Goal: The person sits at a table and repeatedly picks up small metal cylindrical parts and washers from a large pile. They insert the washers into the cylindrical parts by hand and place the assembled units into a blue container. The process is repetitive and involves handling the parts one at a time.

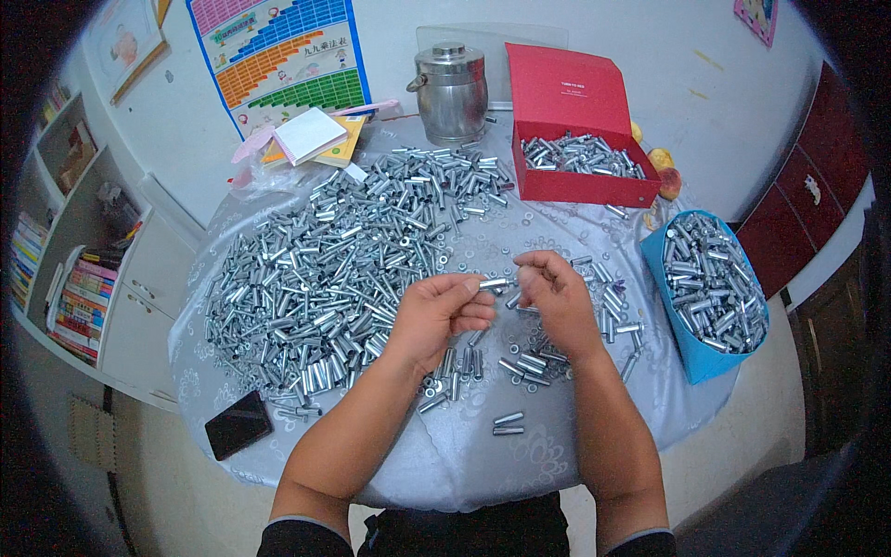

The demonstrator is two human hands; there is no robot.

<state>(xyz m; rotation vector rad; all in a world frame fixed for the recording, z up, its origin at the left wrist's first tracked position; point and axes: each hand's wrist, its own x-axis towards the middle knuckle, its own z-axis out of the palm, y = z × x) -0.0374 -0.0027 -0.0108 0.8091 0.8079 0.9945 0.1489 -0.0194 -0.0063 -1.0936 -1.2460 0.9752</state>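
My left hand (440, 314) pinches a short silver metal sleeve (494, 284) between thumb and forefinger, over the middle of the table. Close to the sleeve's other end is my right hand (560, 302), its thumb and fingertips pressed together; whatever they hold is too small or too hidden to make out. A large heap of loose silver sleeves and bolts (297, 278) spreads to the left of my hands. Beneath and around my right hand lie more sleeves, with small nuts and washers scattered among them. Two metal pieces (508, 424) rest apart near the front.
A blue container (656, 269) full of metal pieces stands at the right. An open red box (587, 190), partly filled with them, is at the back beside a steel pot (452, 97). A black phone (238, 425) lies at the front left; papers (309, 136) sit at the back left.
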